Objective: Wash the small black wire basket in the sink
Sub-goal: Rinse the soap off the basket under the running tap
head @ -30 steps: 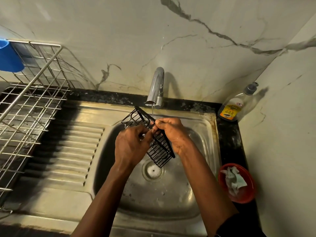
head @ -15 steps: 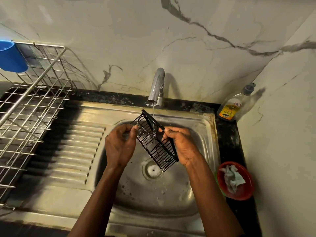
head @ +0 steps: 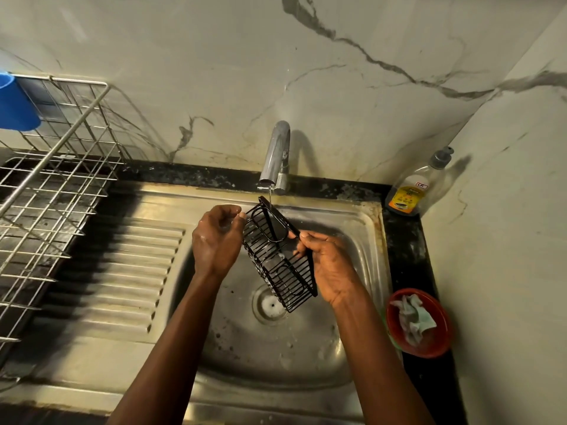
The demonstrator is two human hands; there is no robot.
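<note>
Since a second ago the hands have come apart. Then they were bunched together over the middle of the basket (head: 277,259); now the left hand (head: 216,240) is out at its upper left corner and the right hand (head: 333,265) is on its right side. The basket has turned too, so that its open side faces up and its length runs from just under the tap (head: 276,154) down to the right. In the last half second little has shifted.

The left grip is narrow, thumb and fingertip pinching the corner wire. The right grip holds the long right rim, fingertips on the wire and palm along the lower side. White flecks cling to the wires on the left side.

The basket hangs in the middle of the frame, over the sink (head: 276,357). A thin stream from the tap lands on its top end, which is near the spout but apart from it. Its lower end is over the right edge of the drain (head: 270,305); how high above, I cannot tell.

The sink's right wall is close to the right hand. The basin lies open toward the bottom of the frame, between the forearms. To the left is the ribbed drainboard (head: 122,271), then the wire rack (head: 46,210) at the frame's left edge, with a blue cup (head: 15,102) at its upper corner. On the black worktop (head: 405,256) at right, a soap bottle (head: 408,194) stands in the corner. A red bowl (head: 429,345) holding a cloth (head: 414,317) sits just beside the sink rim, near the right forearm.
</note>
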